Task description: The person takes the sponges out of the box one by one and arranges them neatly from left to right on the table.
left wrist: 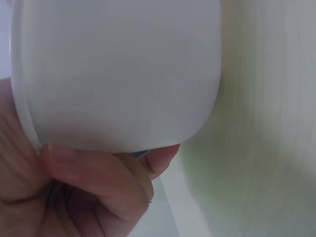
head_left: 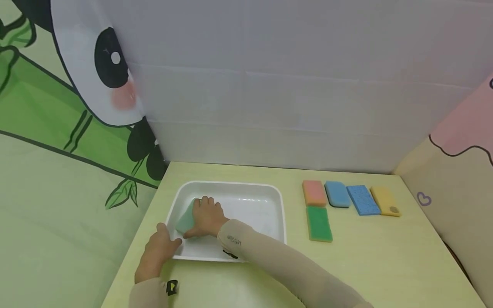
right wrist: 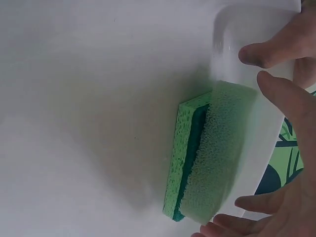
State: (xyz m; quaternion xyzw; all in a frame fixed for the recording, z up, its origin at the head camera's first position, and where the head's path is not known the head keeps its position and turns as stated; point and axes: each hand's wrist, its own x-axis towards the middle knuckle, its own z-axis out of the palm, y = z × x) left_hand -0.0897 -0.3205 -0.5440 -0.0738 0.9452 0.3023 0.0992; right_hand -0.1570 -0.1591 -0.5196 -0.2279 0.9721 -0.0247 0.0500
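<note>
A white tray [head_left: 265, 220] lies on the table. At its near left corner, my left hand [head_left: 158, 250] grips the rim, thumb over the edge and fingers under it in the left wrist view. Inside the tray, near the left wall, is a green scrub sponge [right wrist: 185, 158] with a porous layer and a dark green scouring layer; its broad face looks pale. My right hand [head_left: 209, 218] is over this sponge, partly hiding it in the head view. In the right wrist view the thumb and fingers are spread at its two ends, and the thumb stands slightly apart.
Right of the tray lie a pink sponge [head_left: 314, 193], a green sponge [head_left: 319, 224], a light blue sponge [head_left: 337, 194], a blue speckled sponge [head_left: 363, 199] and a yellow sponge [head_left: 385, 201]. A white wall sheet [head_left: 269, 102] hangs behind the table [head_left: 369, 261].
</note>
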